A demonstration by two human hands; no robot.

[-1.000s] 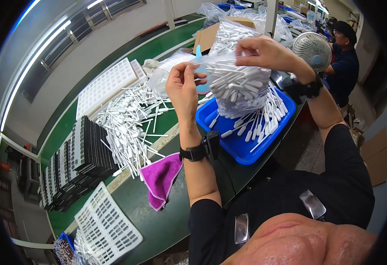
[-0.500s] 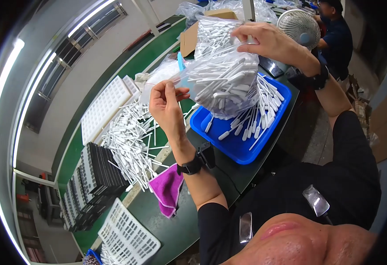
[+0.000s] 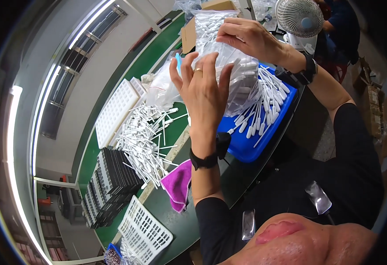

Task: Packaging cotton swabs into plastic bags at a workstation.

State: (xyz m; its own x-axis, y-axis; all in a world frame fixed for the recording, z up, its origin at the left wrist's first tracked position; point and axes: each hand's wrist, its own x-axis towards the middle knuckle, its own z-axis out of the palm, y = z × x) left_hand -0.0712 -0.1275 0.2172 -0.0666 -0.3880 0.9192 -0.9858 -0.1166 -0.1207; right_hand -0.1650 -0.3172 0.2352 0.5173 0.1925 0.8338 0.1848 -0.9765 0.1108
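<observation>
The left hand [image 3: 203, 90] is splaying beside a swab-filled bag [image 3: 245, 86] near the table's right edge [image 3: 241, 179], right hand [image 3: 257, 40] curling, grip unclear.

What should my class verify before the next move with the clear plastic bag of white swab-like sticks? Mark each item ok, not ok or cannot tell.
1. Left bare hand open, fingers spread in front of the clear plastic bag: ok.
2. Right bare hand gripping the bag: cannot tell.
3. Bag mouth closed: cannot tell.
4. Purple cloth clear of the blue plastic tray: ok, lying apart.
5. All loose white sticks inside the tray: not ok; a pile lies outside it.
</observation>
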